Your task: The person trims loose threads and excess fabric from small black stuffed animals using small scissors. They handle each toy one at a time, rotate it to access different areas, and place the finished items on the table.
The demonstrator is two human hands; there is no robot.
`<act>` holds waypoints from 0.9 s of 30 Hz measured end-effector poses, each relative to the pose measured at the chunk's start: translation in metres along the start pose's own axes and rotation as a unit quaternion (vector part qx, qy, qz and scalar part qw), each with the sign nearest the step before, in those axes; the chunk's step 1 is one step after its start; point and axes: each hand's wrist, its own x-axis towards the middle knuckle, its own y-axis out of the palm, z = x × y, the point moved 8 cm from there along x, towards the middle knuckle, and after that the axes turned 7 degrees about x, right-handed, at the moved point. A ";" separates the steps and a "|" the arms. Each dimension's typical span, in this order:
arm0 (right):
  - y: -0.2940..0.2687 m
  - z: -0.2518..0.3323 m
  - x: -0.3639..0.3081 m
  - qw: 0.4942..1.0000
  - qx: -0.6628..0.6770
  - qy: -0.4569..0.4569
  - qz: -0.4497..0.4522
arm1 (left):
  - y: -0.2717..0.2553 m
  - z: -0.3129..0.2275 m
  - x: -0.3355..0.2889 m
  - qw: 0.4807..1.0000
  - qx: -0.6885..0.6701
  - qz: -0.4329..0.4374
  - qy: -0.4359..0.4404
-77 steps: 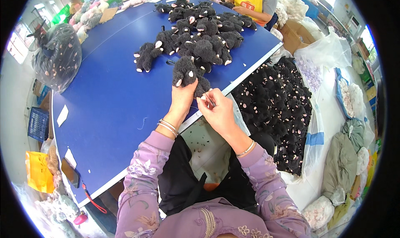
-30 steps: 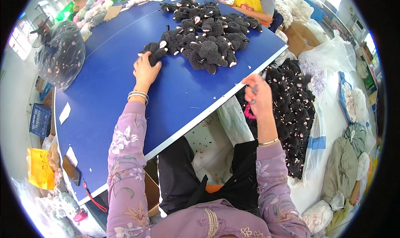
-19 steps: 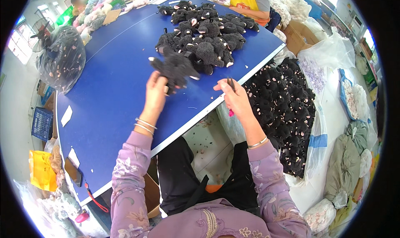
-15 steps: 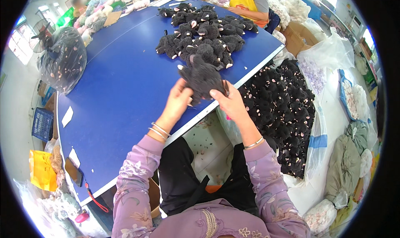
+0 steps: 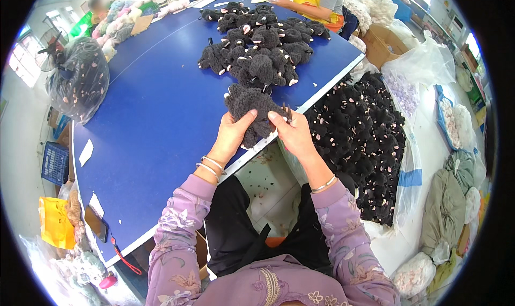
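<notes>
A black fluffy plush toy (image 5: 250, 103) with small pale tips is between my two hands, just over the table's near edge. My left hand (image 5: 232, 134) grips its left side, thumb pressed on top. My right hand (image 5: 295, 136) pinches the right side. From that same hand sticks up a small dark pointed tool (image 5: 288, 113), perhaps thread snips; its lower part is hidden by the fingers. Right behind the held toy, a heap of similar black plush toys (image 5: 262, 51) lies on the blue table (image 5: 155, 129).
To my right, a large clear bag (image 5: 410, 193) is full of black plush pieces. A stuffed plastic bag (image 5: 79, 83) stands at the table's left edge. A phone (image 5: 96, 224) with a red strap lies near left. Across the table a person in a yellow apron (image 5: 307, 4) handles a card.
The plush toy has turned over and come slightly lower, toward me. My left hand now has its thumb on top of it. The person opposite has raised a card in their hands.
</notes>
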 end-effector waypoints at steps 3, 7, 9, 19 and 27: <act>-0.010 -0.005 0.002 0.997 0.034 -0.023 -0.060 | 0.004 -0.007 -0.003 1.000 0.009 0.004 0.014; -0.015 -0.008 0.006 0.988 0.125 -0.023 -0.088 | 0.004 -0.007 -0.005 1.000 -0.017 0.017 0.011; -0.013 -0.008 0.007 0.989 0.127 -0.021 -0.075 | 0.002 -0.004 -0.005 1.000 -0.018 0.022 0.006; -0.020 -0.014 0.010 0.991 0.106 0.035 -0.069 | -0.006 0.008 0.000 0.998 -0.054 0.001 -0.036; -0.043 0.001 0.003 0.981 0.072 -0.009 -0.182 | 0.006 0.009 -0.005 0.994 0.033 0.076 -0.076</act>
